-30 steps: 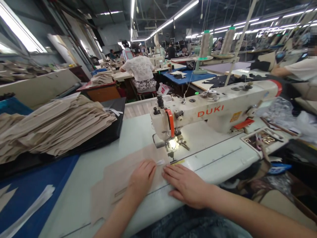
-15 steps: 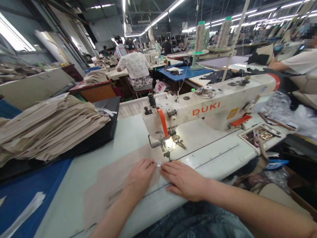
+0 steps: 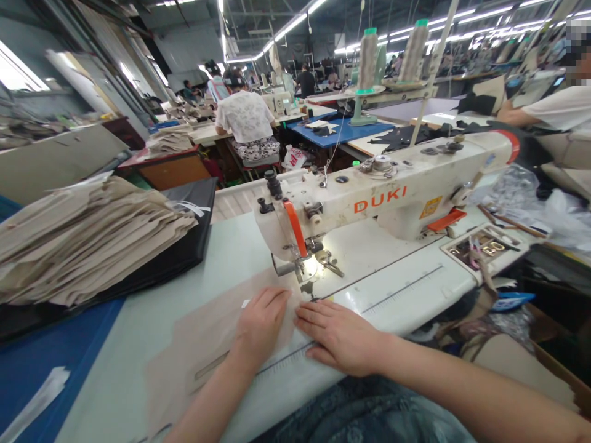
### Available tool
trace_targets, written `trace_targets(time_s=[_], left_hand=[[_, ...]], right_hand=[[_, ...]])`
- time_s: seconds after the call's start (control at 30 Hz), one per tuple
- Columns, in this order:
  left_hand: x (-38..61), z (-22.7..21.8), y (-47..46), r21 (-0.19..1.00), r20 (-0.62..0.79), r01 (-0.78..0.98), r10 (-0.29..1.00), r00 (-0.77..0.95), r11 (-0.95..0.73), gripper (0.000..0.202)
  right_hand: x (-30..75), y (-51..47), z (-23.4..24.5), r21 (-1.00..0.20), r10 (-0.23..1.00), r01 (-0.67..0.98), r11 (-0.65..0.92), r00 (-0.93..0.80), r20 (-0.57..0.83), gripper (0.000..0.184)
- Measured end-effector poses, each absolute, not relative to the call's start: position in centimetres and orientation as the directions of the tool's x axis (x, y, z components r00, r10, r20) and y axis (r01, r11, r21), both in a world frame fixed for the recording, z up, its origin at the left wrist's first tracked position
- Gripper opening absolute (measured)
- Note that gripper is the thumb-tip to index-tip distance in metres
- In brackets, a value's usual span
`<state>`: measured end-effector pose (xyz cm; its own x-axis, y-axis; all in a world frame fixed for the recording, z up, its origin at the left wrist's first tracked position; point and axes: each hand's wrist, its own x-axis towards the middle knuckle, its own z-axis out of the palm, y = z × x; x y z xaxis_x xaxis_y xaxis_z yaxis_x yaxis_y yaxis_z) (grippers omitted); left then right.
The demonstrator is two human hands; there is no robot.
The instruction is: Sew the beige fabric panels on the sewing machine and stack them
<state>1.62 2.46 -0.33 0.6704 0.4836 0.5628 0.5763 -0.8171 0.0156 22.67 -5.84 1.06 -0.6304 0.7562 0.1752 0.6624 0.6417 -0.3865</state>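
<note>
- nearest to me, my left hand (image 3: pixel 261 320) lies flat and open on the beige fabric piece (image 3: pixel 203 344), fingers together, gripping nothing.
- just right of it, my right hand (image 3: pixel 339 335) is also flat, palm down, fingers stretched toward the needle. its fingertips are at the fabric's right edge and nothing is held.
- the fabric piece is spread on the pale table (image 3: pixel 406 295) in front of me. it runs left and near from the presser foot (image 3: pixel 308 287) and its far end reaches up to the foot.
- a small white tag (image 3: pixel 245 303) sits on the fabric just left of my left fingertips.
- past my fingers stands the white sewing machine (image 3: pixel 392 197) marked duki, its lamp lit over the needle.
- far left, a stack of beige cut pieces (image 3: pixel 92 240) lies on a black tray (image 3: pixel 196 227).
- farther back, a person in a white top (image 3: pixel 244 117) sits at another table, back to me.
</note>
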Motion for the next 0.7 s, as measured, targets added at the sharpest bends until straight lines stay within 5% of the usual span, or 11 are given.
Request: trace_targets(time_s=[0.47, 0.7], left_hand=[[2.34, -1.03, 3.07, -0.031, 0.515, 0.545, 0.454, 0.727, -0.838, 0.026], [2.52, -0.88, 2.71, -0.162, 0.488, 0.547, 0.415, 0.768, -0.822, 0.028]], right_hand=[[22.47, -5.74, 1.10, -0.344, 0.746, 0.670, 0.658, -0.640, 0.182, 0.050], [22.42, -5.69, 0.98, -0.318, 0.737, 0.667, 0.674, -0.639, 0.220, 0.049]])
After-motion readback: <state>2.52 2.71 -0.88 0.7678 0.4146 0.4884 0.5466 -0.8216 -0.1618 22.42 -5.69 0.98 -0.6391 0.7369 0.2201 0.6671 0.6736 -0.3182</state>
